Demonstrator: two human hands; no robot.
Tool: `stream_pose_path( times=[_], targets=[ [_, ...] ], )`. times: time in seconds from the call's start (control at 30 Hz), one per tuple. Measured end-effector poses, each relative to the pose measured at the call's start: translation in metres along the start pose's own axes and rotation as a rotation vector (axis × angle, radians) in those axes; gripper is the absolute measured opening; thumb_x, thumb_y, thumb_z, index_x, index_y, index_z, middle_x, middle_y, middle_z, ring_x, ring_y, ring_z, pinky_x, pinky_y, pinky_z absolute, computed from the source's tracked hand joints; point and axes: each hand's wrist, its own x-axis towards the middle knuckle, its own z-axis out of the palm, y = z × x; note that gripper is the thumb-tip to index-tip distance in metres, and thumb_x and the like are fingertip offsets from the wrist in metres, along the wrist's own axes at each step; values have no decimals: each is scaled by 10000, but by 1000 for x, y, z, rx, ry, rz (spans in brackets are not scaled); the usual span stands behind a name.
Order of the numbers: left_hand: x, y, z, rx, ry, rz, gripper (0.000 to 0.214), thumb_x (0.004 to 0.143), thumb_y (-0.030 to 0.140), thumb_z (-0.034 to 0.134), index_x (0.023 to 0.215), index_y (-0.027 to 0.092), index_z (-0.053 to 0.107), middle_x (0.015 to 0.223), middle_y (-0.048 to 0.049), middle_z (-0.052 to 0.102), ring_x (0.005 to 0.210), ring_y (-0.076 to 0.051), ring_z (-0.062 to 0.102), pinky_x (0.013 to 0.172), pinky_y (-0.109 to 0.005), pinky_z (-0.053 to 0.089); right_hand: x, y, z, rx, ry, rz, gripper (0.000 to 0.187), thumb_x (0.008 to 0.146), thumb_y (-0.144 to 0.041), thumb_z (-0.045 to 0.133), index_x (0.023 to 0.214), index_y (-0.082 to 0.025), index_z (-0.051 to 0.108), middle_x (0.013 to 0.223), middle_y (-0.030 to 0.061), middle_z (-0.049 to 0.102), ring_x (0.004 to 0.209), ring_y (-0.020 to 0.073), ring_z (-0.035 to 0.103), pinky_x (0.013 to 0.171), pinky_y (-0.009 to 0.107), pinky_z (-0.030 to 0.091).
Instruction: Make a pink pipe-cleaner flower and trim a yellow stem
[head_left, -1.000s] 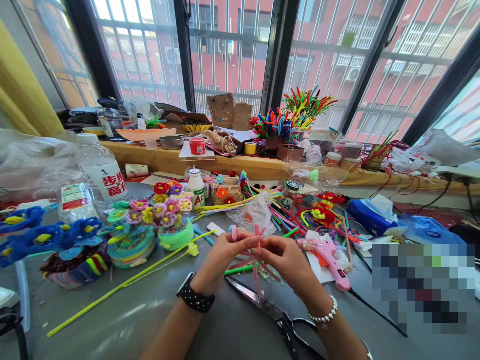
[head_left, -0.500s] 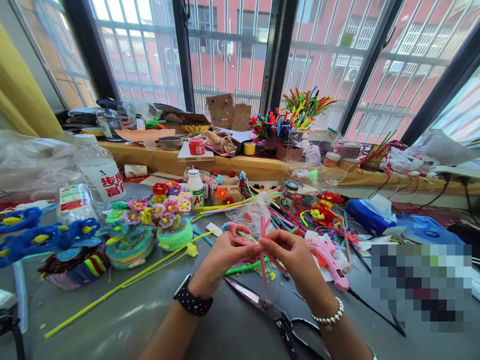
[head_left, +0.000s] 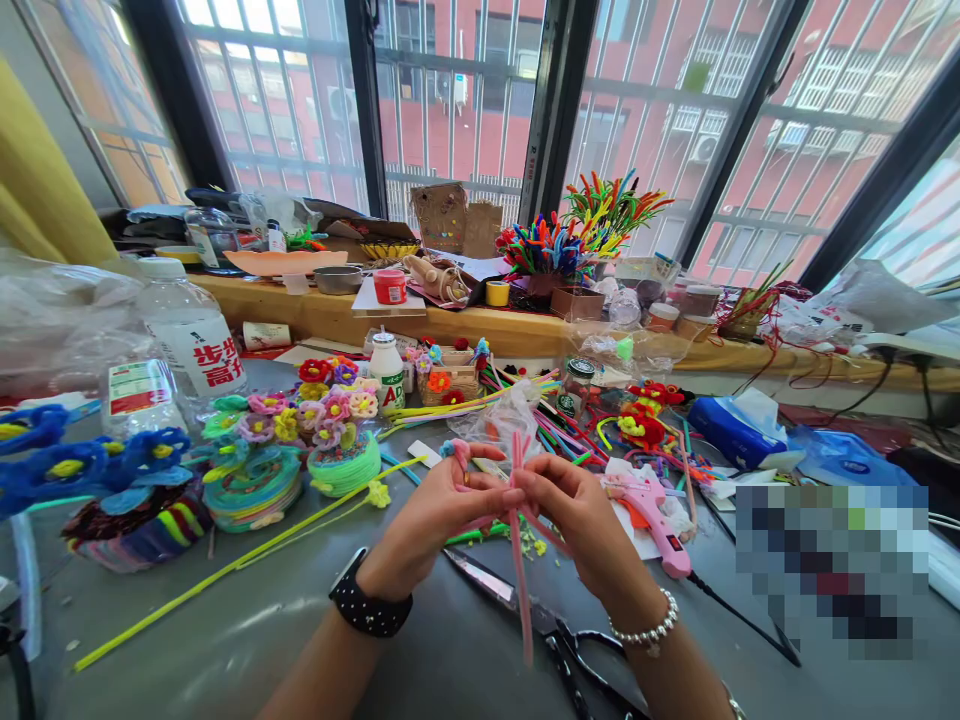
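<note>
My left hand (head_left: 435,515) and my right hand (head_left: 574,515) meet over the grey table (head_left: 247,640), both pinched on a pink pipe cleaner (head_left: 520,570). Its bent part sits between my fingertips, one end sticks up and a long end hangs down toward me. The left wrist wears a black watch band, the right a pearl bracelet. Black scissors (head_left: 525,620) lie on the table just below my hands. A pink glue gun (head_left: 654,515) lies to the right of my right hand.
Finished pipe-cleaner flowers (head_left: 322,410) on coiled bases stand to the left, blue ones (head_left: 82,465) further left. Water bottles (head_left: 187,335), a glue bottle (head_left: 388,372), loose coloured pipe cleaners (head_left: 525,400) and a wooden shelf (head_left: 465,325) with supplies lie beyond. A long green stem (head_left: 225,570) crosses the table.
The hanging end of the pink pipe cleaner has swung down and now reaches lower, toward me. Both hands have shifted slightly left and stayed pinched on it.
</note>
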Motion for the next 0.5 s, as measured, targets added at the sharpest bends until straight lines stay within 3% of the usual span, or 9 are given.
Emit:
stream_pose_path(
  times=[0.13, 0.37, 0.5],
  targets=[
    [-3, 2, 1, 45, -28, 14, 456, 539, 213, 697, 885, 159, 405, 425, 103, 471, 398, -55, 444, 420, -174, 266, 0, 0, -1, 25, -29, 0, 180, 680, -313, 586, 604, -155, 547, 544, -51, 473, 493, 62, 399, 489, 180, 317],
    [4, -8, 2, -107, -4, 73, 388, 565, 217, 683, 774, 184, 358, 431, 118, 460, 380, -32, 413, 440, -161, 279, 3, 12, 2, 199, 92, 49, 161, 669, -309, 584, 627, -170, 516, 538, -68, 428, 475, 54, 368, 478, 166, 311],
    [9, -13, 0, -131, -28, 54, 384, 558, 222, 689, 759, 180, 364, 418, 122, 443, 352, -26, 376, 427, -166, 266, 5, 11, -1, 241, 42, 104, 157, 654, -300, 588, 627, -168, 508, 528, -67, 426, 468, 57, 368, 484, 174, 314]
  ],
)
